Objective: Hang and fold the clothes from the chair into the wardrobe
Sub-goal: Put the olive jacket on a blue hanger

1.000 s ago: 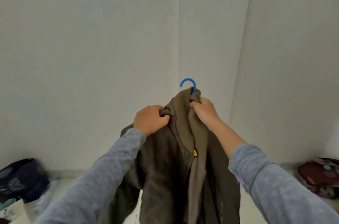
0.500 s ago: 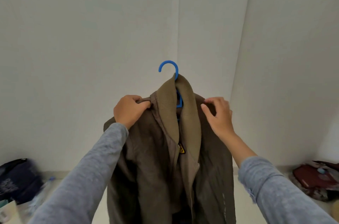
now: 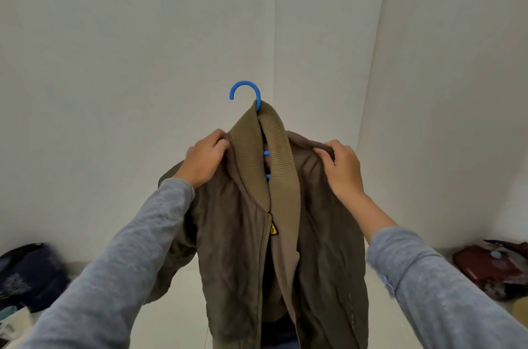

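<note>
Jacket [image 3: 243,234] – on blue hanger [image 3: 245,90] | hands gripping shoulders | white walls [image 3: 114,34]

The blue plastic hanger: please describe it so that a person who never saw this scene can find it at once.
Look at the olive-brown zip jacket held up before the pale wall by the left hand and the right hand. The blue plastic hanger rises from its ribbed collar. Its curved hook is the only bright blue thing up there.
</note>
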Demonstrator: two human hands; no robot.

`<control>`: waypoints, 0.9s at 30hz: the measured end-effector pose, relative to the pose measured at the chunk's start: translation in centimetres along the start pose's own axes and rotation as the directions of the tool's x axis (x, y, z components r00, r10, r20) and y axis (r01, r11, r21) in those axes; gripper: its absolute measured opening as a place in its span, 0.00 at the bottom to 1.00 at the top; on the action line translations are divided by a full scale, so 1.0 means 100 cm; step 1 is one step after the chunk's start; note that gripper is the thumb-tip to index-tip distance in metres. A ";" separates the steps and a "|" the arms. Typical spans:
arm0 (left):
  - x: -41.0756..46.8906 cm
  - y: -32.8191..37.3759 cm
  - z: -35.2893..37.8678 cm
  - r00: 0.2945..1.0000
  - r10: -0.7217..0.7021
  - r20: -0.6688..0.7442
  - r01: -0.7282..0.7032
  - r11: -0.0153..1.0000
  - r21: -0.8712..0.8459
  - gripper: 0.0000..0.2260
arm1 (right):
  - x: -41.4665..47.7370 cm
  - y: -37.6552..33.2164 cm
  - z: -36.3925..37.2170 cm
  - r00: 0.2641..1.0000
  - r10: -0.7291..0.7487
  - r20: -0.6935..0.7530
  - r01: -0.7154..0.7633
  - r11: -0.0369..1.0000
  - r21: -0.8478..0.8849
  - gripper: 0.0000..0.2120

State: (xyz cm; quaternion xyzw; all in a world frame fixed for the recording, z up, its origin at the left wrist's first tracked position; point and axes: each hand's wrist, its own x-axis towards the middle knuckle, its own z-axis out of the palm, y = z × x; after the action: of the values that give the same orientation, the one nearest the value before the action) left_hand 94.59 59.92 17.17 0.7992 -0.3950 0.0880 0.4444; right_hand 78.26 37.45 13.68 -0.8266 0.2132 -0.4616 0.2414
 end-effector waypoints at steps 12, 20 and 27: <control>-0.003 -0.017 0.026 0.966 -0.073 -0.248 0.069 0.997 -0.027 0.23 | 0.001 0.004 -0.016 0.970 -0.134 0.202 0.101 0.981 0.166 0.15; 0.003 0.002 0.032 0.992 0.051 -0.112 -0.050 0.999 0.013 0.19 | 0.041 -0.025 -0.034 0.995 -0.050 -0.088 0.067 0.979 0.193 0.20; 0.000 0.006 0.026 0.978 -0.053 -0.202 0.059 0.998 0.023 0.18 | 0.041 -0.009 -0.037 0.997 0.075 -0.001 -0.075 0.995 -0.063 0.14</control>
State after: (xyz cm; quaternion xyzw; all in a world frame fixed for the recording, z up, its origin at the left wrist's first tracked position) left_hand 93.67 57.71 16.02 0.8033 -0.3240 0.1615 0.4729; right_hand 77.14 35.06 18.56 -0.8255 0.2586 -0.4446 0.2325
